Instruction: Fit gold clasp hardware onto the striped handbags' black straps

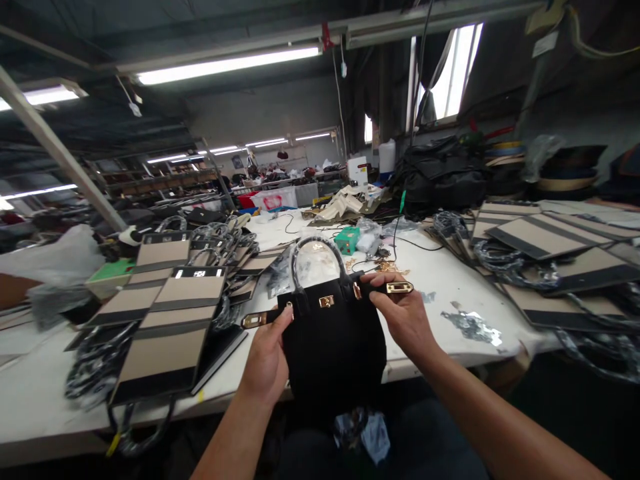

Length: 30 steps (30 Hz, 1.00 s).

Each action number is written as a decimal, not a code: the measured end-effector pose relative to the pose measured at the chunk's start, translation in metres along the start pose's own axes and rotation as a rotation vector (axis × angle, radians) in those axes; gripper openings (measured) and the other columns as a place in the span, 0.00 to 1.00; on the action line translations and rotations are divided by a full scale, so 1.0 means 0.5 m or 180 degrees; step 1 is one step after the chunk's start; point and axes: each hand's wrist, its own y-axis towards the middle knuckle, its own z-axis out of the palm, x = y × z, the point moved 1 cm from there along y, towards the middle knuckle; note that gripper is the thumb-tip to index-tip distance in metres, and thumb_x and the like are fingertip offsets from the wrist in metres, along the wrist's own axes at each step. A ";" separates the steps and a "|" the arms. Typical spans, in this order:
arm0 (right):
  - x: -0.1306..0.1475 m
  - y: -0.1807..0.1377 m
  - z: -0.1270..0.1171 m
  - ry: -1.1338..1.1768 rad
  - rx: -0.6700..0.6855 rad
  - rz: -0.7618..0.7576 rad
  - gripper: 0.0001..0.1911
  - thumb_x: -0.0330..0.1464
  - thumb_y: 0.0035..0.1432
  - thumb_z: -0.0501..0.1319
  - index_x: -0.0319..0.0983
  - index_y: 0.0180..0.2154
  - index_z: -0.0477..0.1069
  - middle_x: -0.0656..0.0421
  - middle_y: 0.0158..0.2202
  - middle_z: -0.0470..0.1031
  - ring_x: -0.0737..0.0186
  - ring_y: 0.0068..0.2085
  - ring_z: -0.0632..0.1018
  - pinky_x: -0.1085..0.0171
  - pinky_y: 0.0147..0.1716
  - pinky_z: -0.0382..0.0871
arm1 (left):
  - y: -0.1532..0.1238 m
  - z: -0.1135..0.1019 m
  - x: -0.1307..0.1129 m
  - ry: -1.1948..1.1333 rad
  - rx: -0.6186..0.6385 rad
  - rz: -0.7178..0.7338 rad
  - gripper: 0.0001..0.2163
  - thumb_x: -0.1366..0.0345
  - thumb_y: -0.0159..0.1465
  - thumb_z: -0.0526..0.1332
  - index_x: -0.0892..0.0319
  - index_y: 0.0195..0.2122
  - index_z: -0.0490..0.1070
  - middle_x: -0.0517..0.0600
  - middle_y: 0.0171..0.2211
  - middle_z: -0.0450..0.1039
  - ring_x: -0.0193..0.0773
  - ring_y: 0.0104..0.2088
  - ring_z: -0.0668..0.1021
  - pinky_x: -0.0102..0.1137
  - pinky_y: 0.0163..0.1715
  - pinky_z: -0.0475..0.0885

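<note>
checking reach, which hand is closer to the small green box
Right. The right hand pinches the bag's strap just short of the green box; the left hand grips the bag's left side, lower and farther off.

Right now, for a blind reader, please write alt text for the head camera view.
A small black handbag is held over the edge of a white table: the left hand grips its side, the right hand pinches a gold-tipped strap. Beige-and-black panels lie on the table.

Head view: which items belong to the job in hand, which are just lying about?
In hand: black handbag, held by left hand; its gold-tipped strap, pinched by right hand.
Lying about: beige-and-black panels, green box, wrapped handles, black bags.
</note>
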 end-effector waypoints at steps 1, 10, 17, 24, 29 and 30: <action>-0.001 -0.003 0.000 -0.0004 -0.0007 0.0027 0.05 0.31 0.51 0.63 0.42 0.34 0.69 0.55 0.44 0.81 0.52 0.50 0.79 0.53 0.52 0.70 | -0.002 -0.003 0.003 -0.0012 -0.0046 -0.0015 0.14 0.59 0.57 0.72 0.65 0.39 0.81 0.57 0.42 0.83 0.54 0.51 0.80 0.46 0.56 0.73; -0.034 -0.015 -0.003 -0.0207 0.0116 0.0345 0.06 0.32 0.51 0.63 0.42 0.34 0.71 0.56 0.43 0.81 0.53 0.46 0.79 0.55 0.50 0.69 | -0.012 -0.030 0.047 -0.0840 0.0390 -0.1178 0.17 0.59 0.66 0.63 0.63 0.51 0.77 0.58 0.47 0.81 0.55 0.54 0.79 0.50 0.60 0.69; -0.107 -0.034 -0.020 -0.0780 0.0294 0.0854 0.09 0.35 0.51 0.62 0.40 0.36 0.72 0.54 0.43 0.81 0.51 0.44 0.78 0.56 0.44 0.69 | -0.009 -0.072 0.129 -0.1155 0.0457 -0.1572 0.20 0.56 0.68 0.60 0.66 0.54 0.75 0.61 0.47 0.81 0.55 0.53 0.79 0.51 0.61 0.67; -0.165 -0.046 -0.024 -0.0816 0.0453 0.0945 0.08 0.34 0.50 0.63 0.41 0.36 0.73 0.56 0.42 0.81 0.54 0.42 0.78 0.57 0.42 0.70 | -0.003 -0.100 0.175 -0.1241 0.0233 -0.1815 0.22 0.55 0.67 0.61 0.65 0.55 0.74 0.60 0.46 0.81 0.54 0.51 0.81 0.49 0.60 0.68; -0.181 -0.046 -0.024 -0.0826 0.0443 0.0947 0.08 0.33 0.50 0.63 0.41 0.36 0.74 0.56 0.41 0.81 0.53 0.43 0.78 0.57 0.43 0.70 | 0.004 -0.111 0.190 -0.1268 0.0285 -0.1986 0.23 0.53 0.67 0.60 0.67 0.55 0.74 0.61 0.45 0.81 0.55 0.50 0.81 0.50 0.59 0.68; -0.183 -0.046 -0.025 -0.0830 0.0449 0.0962 0.09 0.33 0.50 0.63 0.41 0.36 0.74 0.56 0.41 0.81 0.53 0.44 0.78 0.57 0.44 0.70 | 0.005 -0.111 0.191 -0.1267 0.0286 -0.1997 0.23 0.52 0.67 0.60 0.67 0.55 0.74 0.62 0.45 0.81 0.55 0.50 0.81 0.50 0.59 0.68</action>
